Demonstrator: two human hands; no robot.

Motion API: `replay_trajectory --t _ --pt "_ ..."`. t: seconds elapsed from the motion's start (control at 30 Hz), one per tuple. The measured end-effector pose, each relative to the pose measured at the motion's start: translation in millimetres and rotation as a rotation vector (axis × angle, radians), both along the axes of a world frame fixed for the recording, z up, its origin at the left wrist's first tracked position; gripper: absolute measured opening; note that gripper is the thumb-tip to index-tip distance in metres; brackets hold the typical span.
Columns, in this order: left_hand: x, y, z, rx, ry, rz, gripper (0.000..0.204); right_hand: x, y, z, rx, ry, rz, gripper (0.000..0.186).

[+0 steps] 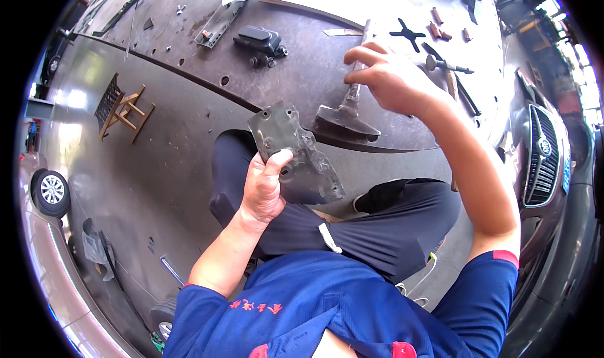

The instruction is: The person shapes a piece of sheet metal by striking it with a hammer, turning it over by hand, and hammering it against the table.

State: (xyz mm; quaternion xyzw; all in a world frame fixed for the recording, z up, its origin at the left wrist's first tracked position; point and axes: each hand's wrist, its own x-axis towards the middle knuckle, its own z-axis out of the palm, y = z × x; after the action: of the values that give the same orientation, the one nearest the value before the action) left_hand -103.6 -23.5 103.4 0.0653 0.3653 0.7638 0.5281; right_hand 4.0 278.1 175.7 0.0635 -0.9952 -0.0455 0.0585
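My left hand (265,185) grips a dark, bent metal bracket plate (302,163) with bolt holes and a jagged edge, its thumb pressed on the upper face. The plate is tilted above my lap, short of the table edge. My right hand (393,78) reaches over the table, thumb and fingers apart and loosely curved. Its fingertips cross over the handle of a heavy T-shaped metal tool (348,119) with a wide, flared head, which rests near the table edge. Whether the fingers touch the handle is hard to see.
The dark metal table (296,50) has holes along its edge. On it are a black boxy part (259,40), a metal channel (217,27), a black cross-shaped piece (409,34), a hammer (448,65) and copper-coloured pieces (436,31). A folding stool (126,109) and cars stand around.
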Motion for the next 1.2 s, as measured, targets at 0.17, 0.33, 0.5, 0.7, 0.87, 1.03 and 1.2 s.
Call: replay_trajectory --t 0.17,0.33,0.5,0.7,0.87,1.03,1.2 --pt "-6 -2 -1 -0.020 0.021 0.004 0.027 29 -71 21 -0.351 -0.120 -0.423 0.058" --pt "-2 1 2 -0.051 0.068 -0.024 0.034 42 -83 0 -0.527 -0.129 -0.450 0.058" --pt "5 -7 -2 -0.033 0.092 -0.003 0.031 70 -75 -8 -0.403 -0.054 -0.268 0.061" --pt "10 -5 -12 0.004 0.077 -0.027 0.031 65 -48 6 -0.211 -0.077 0.015 0.059" --pt "25 11 -5 0.051 -0.053 -0.033 0.030 37 -24 9 -0.208 0.000 0.157 0.056" --pt "27 19 -9 0.044 -0.099 0.007 0.030 42 -25 5 -0.239 -0.100 0.028 0.062" --pt "12 16 -4 0.048 -0.100 -0.032 0.029 40 -15 7 -0.288 -0.153 -0.062 0.060"
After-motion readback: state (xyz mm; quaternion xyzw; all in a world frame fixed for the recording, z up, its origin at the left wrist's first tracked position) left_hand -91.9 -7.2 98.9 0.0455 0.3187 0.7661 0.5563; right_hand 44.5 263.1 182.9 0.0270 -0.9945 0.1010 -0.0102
